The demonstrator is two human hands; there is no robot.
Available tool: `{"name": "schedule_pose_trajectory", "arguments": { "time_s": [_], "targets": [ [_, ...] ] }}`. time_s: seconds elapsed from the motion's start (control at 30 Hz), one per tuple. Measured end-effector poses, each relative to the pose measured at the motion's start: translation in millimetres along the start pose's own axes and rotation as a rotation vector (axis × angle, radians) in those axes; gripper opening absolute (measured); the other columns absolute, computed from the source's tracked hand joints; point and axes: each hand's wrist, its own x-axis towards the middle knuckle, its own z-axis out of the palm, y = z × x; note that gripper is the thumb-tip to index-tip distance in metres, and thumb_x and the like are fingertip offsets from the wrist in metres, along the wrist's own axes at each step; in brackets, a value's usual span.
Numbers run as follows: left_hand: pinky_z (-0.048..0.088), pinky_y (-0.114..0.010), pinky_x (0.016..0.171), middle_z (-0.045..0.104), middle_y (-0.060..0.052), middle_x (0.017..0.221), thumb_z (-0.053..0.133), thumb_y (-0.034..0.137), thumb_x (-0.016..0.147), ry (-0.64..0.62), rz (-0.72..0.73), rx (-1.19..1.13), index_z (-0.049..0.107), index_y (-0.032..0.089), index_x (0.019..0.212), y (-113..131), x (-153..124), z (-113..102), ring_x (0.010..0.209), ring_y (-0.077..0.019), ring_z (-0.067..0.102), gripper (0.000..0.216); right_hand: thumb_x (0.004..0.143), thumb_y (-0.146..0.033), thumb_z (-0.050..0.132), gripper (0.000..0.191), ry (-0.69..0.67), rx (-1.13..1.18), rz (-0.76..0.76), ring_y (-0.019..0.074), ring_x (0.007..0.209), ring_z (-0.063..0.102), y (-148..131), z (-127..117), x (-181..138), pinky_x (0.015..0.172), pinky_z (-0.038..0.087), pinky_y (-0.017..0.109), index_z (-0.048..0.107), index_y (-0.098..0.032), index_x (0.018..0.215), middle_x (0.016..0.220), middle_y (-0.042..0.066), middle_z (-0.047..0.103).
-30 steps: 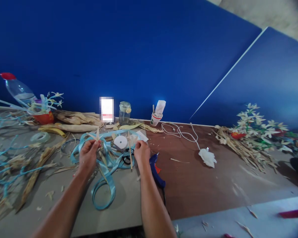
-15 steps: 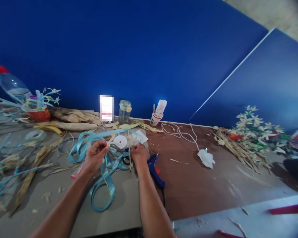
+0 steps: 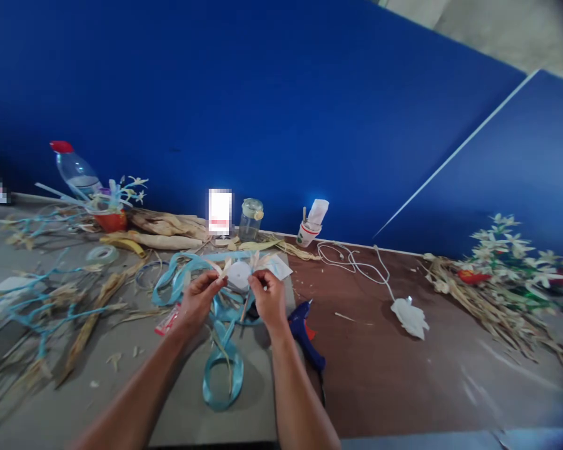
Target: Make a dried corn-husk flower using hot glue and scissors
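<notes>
My left hand (image 3: 201, 300) pinches a pale dried-husk strip (image 3: 225, 269) between thumb and fingertips. My right hand (image 3: 269, 297), also closed in a pinch, holds a thin stick (image 3: 244, 307) that slants down to the left. Pale petal-like husk pieces (image 3: 259, 260) stick up above the right fingertips. Behind the hands lies a white disc (image 3: 238, 275) with a small centre hole. A light-blue ribbon (image 3: 223, 403) winds under and around both hands, with a loop toward the front. A blue glue gun (image 3: 304, 334) lies just right of my right forearm.
Husk bundles (image 3: 169, 225), a jar (image 3: 251, 220) and a paper cup (image 3: 308, 234) stand along the blue partition (image 3: 272, 106). Blue-stemmed flowers (image 3: 42, 319) spread at left. White cable (image 3: 385, 275), a white crumpled piece (image 3: 410, 317) and white flowers (image 3: 507, 244) are at right.
My view has swung left, so things appear further right. The stick, upright before, now slants, and pale petal-like pieces show above my right fingers. My hands stay close together.
</notes>
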Motion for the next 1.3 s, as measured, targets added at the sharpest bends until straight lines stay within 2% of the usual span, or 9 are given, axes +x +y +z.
{"name": "schedule_pose_trajectory", "arguments": {
  "time_s": [0.1, 0.23, 0.4, 0.63, 0.97, 1.13, 1.3],
  "targets": [
    [0.046, -0.025, 0.068, 0.067, -0.001, 0.069, 0.08, 0.036, 0.056, -0.007, -0.016, -0.074, 0.068, 0.017, 0.07, -2.4, -1.0, 0.3, 0.066, -0.0131, 0.06, 0.026, 0.074, -0.031, 0.056, 0.015, -0.138, 0.094, -0.014, 0.0115, 0.057, 0.044, -3.1, 14.5, -8.9, 0.057, 0.037, 0.023, 0.056, -0.018, 0.067, 0.061, -0.002, 0.051],
    [0.045, -0.024, 0.061, 0.066, 0.0, 0.064, 0.08, 0.034, 0.055, -0.021, -0.037, -0.09, 0.067, 0.016, 0.067, 1.3, -4.5, 5.6, 0.061, -0.0119, 0.057, 0.026, 0.072, -0.03, 0.058, 0.014, -0.191, 0.149, 0.005, 0.011, 0.057, 0.042, -2.0, 24.2, -14.0, 0.056, 0.036, 0.023, 0.055, -0.018, 0.065, 0.061, -0.002, 0.05],
    [0.042, -0.02, 0.056, 0.063, 0.001, 0.061, 0.083, 0.033, 0.051, -0.023, -0.101, -0.178, 0.067, 0.015, 0.066, 5.6, -7.7, 9.8, 0.056, -0.0088, 0.053, 0.028, 0.071, -0.03, 0.058, 0.015, -0.177, 0.148, -0.023, 0.0107, 0.057, 0.042, -1.2, 26.0, -14.9, 0.057, 0.037, 0.023, 0.055, -0.018, 0.064, 0.06, -0.003, 0.051],
    [0.043, -0.02, 0.06, 0.064, 0.001, 0.063, 0.079, 0.031, 0.058, -0.081, -0.119, -0.197, 0.069, 0.014, 0.069, -1.5, -5.4, 5.5, 0.059, -0.0093, 0.055, 0.022, 0.074, -0.027, 0.056, 0.012, -0.157, 0.05, -0.135, 0.0106, 0.058, 0.044, 0.0, 27.6, -18.1, 0.057, 0.037, 0.022, 0.054, -0.018, 0.066, 0.062, -0.003, 0.051],
    [0.042, -0.02, 0.057, 0.063, 0.0, 0.063, 0.075, 0.031, 0.064, -0.116, -0.09, -0.114, 0.068, 0.014, 0.071, -4.9, -4.2, 1.3, 0.057, -0.0104, 0.054, 0.019, 0.076, -0.024, 0.056, 0.012, -0.154, -0.034, -0.199, 0.0095, 0.055, 0.043, 2.3, 28.9, -18.9, 0.054, 0.036, 0.022, 0.054, -0.017, 0.066, 0.062, -0.003, 0.051],
    [0.043, -0.021, 0.061, 0.064, 0.0, 0.065, 0.074, 0.031, 0.066, -0.138, -0.079, -0.129, 0.069, 0.015, 0.074, -12.0, -1.4, -1.5, 0.059, -0.0107, 0.055, 0.019, 0.076, -0.024, 0.056, 0.013, -0.143, -0.063, -0.22, 0.01, 0.056, 0.045, 2.4, 28.9, -19.0, 0.055, 0.037, 0.022, 0.056, -0.017, 0.066, 0.063, -0.003, 0.052],
    [0.042, -0.021, 0.06, 0.064, 0.0, 0.064, 0.075, 0.032, 0.064, -0.129, -0.071, -0.106, 0.069, 0.015, 0.072, -7.1, -1.9, 0.6, 0.06, -0.0109, 0.055, 0.02, 0.077, -0.024, 0.056, 0.013, -0.127, -0.1, -0.251, 0.0109, 0.058, 0.048, 2.1, 28.9, -18.8, 0.057, 0.038, 0.023, 0.056, -0.018, 0.066, 0.065, -0.002, 0.055]
  ]
}}
